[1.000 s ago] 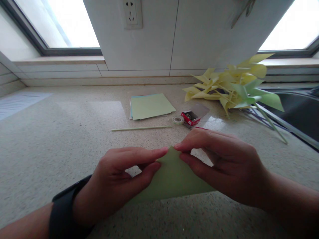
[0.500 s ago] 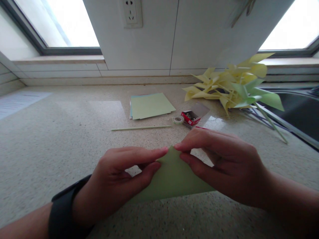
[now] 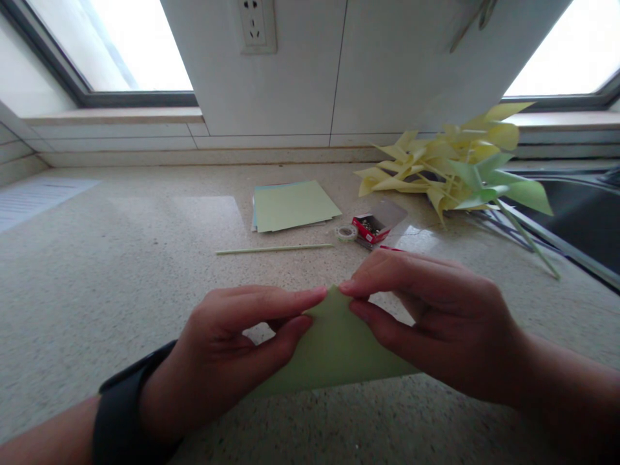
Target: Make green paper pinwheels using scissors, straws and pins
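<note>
A light green sheet of paper, folded into a triangle as it appears, is held near the counter's front with its peak pointing away from me. My left hand pinches its left slope close to the peak between thumb and fingers. On the other slope, my right hand pinches the paper just beside the peak. Both hands cover parts of the paper's sides. Beyond them lies a thin pale green stick, touched by neither hand.
Farther back are a stack of coloured paper, a roll of tape and a small red box of metal bits. Yellow paper pinwheels and a green pinwheel lie by the sink. A printed sheet rests far left.
</note>
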The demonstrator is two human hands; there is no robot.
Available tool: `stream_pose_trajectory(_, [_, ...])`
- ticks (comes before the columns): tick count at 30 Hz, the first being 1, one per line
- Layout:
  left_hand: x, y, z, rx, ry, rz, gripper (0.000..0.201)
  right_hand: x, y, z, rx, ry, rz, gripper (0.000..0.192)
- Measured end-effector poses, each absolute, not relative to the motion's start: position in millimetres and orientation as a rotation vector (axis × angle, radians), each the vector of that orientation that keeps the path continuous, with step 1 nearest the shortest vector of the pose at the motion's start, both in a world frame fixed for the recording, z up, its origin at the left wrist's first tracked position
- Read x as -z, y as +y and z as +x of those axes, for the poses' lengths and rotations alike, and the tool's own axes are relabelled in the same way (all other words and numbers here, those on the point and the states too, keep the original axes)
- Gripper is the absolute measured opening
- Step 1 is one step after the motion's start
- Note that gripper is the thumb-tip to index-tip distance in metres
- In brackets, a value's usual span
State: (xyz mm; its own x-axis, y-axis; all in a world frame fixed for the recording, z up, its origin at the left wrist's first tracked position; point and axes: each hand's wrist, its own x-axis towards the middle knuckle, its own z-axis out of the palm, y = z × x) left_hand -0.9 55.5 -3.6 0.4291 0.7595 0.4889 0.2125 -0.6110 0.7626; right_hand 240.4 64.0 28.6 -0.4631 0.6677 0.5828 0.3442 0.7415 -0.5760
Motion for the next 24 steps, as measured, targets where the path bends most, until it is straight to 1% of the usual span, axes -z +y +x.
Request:
stream_pose_trajectory(10, [2.7, 54.4, -0.8, -1.153, 0.822, 2.084, 0.049, -29.3, 64.2, 238.8, -0.528, -2.058, -0.763, 0.015])
stream_pose_trajectory(18, [3.6, 55.6, 0.3, -1.181, 0.829, 2.075, 0.042, -31.2, 64.2, 239.0, -0.517, -2.073, -0.780, 0.016])
stream_pose_trajectory(24, [5.0, 53.6, -1.3, -1.166, 0.822, 2.060, 0.049, -30.5, 64.3, 239.5, -0.539, -2.060, -0.780, 0.017])
